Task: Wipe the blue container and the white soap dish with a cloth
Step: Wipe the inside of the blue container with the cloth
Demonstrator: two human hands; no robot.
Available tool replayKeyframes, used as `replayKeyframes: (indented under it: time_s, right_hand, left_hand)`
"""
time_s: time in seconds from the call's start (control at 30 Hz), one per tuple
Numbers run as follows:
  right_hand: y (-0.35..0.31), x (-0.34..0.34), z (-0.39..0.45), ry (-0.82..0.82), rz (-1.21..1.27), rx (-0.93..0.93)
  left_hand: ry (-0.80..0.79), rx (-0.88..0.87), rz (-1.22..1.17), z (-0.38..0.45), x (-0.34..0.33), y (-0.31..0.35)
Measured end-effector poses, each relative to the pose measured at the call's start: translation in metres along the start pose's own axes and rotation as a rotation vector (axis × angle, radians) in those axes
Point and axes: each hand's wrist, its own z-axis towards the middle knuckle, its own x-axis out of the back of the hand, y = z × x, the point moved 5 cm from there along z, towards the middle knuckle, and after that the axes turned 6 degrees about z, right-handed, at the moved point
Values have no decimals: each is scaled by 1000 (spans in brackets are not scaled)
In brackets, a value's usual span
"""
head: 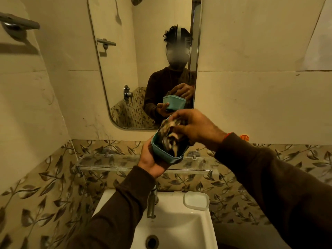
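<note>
My left hand [150, 159] cups the blue container [162, 154] from below and holds it tilted, its opening turned toward me, above the sink. A patterned cloth [170, 137] fills the container's inside, blurred. My right hand [194, 128] grips that cloth from above, fingers pressed into the container. The white soap dish [196, 200] lies on the sink's back right corner, untouched.
A white sink [201, 221] with a metal tap [152, 203] is below my hands. A glass shelf [107, 163] runs along the leaf-patterned tiles behind the container. The mirror [125, 69] above reflects a person holding the container. A towel bar [18, 24] is at upper left.
</note>
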Motion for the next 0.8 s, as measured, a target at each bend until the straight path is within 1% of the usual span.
replayKeyframes:
  time_s: [0.07,0.1,0.13,0.2,0.23,0.27,0.3,0.37,0.4,0.43,0.47,0.5,0.6,0.7,0.73,0.8]
  right_hand:
    - [-3,14,2,217,-89,127]
    - [-4,17,1,299,-141,181]
    - [-4,19,0,356,-188,214]
    - [-3,16,0,389,-259,217]
    - [-1,12,0,357,-286,191]
    - [2,7,2,281,-323,147]
    - [4,-1,2,166,-385,91]
    - [11,-17,1,-89,-590,-1]
    - [14,-23,0,-169,-713,-5]
    - [16,-28,-1,-205,-815,20]
    - [16,-31,-2,-209,-868,58]
    - [15,-32,-2,-202,-871,94]
    - [13,-33,-4,-245,-777,164]
    - [14,-32,-5,-293,-717,184]
    - [15,-33,-4,-284,-717,182]
    - [15,-33,0,-210,-737,187]
  left_hand:
    - [-9,14,-42,1,0,-3]
    - [-7,18,-61,1,1,-5]
    - [2,22,-76,3,3,-6]
    - [25,26,-85,5,6,-9]
    - [35,25,-79,6,6,-10]
    - [46,24,-67,7,7,-11]
    - [60,22,-51,8,6,-13]
    - [93,18,-5,11,7,-19]
    - [106,19,10,11,6,-21]
    - [120,21,16,11,6,-24]
    - [131,19,13,12,7,-26]
    - [139,11,4,12,8,-27]
    - [158,-12,-13,11,12,-27]
    - [163,-23,-9,12,13,-27]
    - [163,-22,-13,12,12,-27]
    - [151,-23,-22,13,7,-25]
